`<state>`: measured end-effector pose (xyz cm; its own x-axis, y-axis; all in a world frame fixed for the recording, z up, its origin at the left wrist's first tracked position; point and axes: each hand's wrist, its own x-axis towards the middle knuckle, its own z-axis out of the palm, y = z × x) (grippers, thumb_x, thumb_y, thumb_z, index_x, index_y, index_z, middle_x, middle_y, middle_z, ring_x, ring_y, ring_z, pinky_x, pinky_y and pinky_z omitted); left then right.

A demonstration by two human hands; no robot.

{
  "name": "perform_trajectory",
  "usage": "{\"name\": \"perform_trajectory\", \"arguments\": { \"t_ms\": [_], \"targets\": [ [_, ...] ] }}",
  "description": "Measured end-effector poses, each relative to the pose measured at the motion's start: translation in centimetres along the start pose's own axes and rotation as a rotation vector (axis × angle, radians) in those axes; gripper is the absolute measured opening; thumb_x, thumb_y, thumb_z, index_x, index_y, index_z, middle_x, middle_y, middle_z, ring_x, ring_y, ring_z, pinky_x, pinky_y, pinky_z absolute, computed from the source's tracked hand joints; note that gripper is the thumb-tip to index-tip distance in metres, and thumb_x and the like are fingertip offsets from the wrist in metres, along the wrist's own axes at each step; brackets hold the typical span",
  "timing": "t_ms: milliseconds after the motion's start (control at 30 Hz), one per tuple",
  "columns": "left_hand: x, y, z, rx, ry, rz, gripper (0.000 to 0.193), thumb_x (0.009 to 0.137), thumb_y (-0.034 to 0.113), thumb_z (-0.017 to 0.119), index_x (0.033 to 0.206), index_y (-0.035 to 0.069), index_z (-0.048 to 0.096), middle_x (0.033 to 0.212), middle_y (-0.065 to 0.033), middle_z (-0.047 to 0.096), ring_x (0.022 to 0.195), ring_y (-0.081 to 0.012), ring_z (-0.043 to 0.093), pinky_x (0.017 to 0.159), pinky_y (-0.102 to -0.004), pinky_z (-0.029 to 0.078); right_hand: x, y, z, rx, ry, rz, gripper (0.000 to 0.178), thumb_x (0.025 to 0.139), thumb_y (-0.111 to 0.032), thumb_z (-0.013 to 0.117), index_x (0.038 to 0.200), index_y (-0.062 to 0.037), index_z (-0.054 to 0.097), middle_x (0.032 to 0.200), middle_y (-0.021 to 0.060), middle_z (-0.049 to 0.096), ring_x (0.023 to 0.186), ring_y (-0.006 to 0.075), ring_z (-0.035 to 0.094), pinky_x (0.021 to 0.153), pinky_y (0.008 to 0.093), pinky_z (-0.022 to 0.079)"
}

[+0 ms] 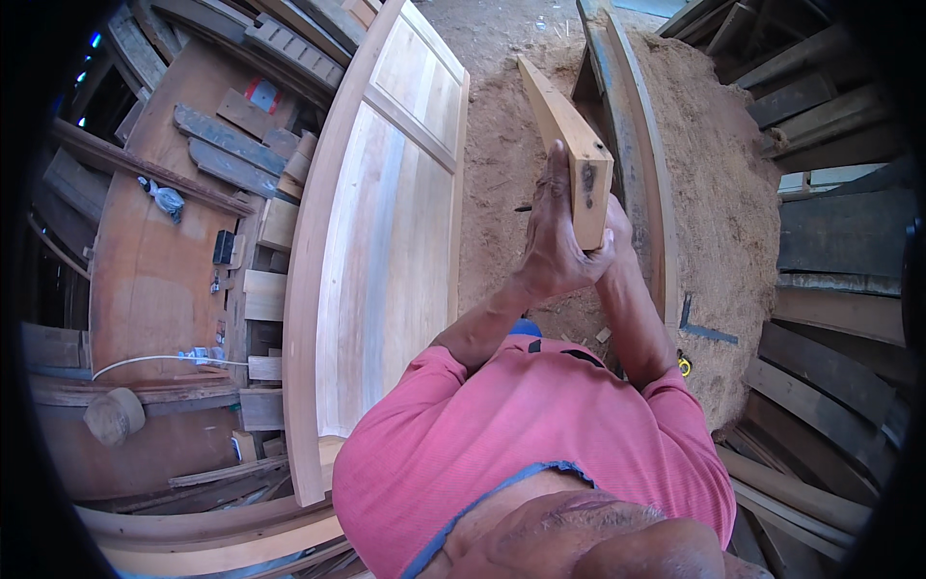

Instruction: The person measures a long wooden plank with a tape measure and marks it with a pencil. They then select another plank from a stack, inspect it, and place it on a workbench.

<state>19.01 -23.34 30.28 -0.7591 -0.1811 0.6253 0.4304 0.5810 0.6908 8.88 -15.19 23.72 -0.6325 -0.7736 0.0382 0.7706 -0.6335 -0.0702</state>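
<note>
A long wooden board (562, 118) is held up before me, its narrow end pointing toward me and its length running away. Dark stains mark that end. My left hand (548, 246) grips the near end from the left and below, with fingers stretched along its side. On the other side my right hand (618, 234) is closed on the same end, partly hidden behind the wood. The board's far end hangs beside a long bench beam (637, 135), and I cannot tell whether they touch.
Left of me stands a large panelled wooden door (405, 232). Further left, a brown board surface (145, 280) carries offcuts and a clear plastic bottle (166, 199). On the sawdust at right lie a carpenter's square (709, 334) and a yellow tape measure (685, 367). Stacked planks (834, 309) line the right.
</note>
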Motion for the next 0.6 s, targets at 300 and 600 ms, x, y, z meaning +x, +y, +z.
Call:
{"name": "perform_trajectory", "arguments": {
  "t_ms": [300, 600],
  "targets": [
    [1.8, 0.0, -0.4, -0.020, -0.023, 0.055, 0.116, 0.077, 0.022, 0.074, 0.159, -0.015, 0.001, 0.157, -0.0438, 0.023, 0.144, -0.0617, 0.029, 0.122, -0.0581, 0.026, 0.7, -0.6, -0.1, -0.069, 0.025, -0.086, 0.052, 0.110, -0.044, 0.044, 0.134, 0.0016, 0.056, 0.110, 0.0163, 0.069, 0.093, 0.0268, 0.071, 0.078, 0.0408, 0.062],
    [2.4, -0.1, -0.5, 0.003, -0.024, 0.076, 0.115, 0.077, 0.022, 0.074, 0.158, -0.015, 0.002, 0.157, -0.0442, 0.022, 0.145, -0.0620, 0.028, 0.123, -0.0587, 0.025, 1.3, -0.6, 0.2, -0.106, 0.029, -0.127, 0.053, 0.110, -0.044, 0.046, 0.133, 0.0029, 0.056, 0.106, 0.0145, 0.068, 0.089, 0.0245, 0.071, 0.073, 0.0382, 0.061]
  ]
}}
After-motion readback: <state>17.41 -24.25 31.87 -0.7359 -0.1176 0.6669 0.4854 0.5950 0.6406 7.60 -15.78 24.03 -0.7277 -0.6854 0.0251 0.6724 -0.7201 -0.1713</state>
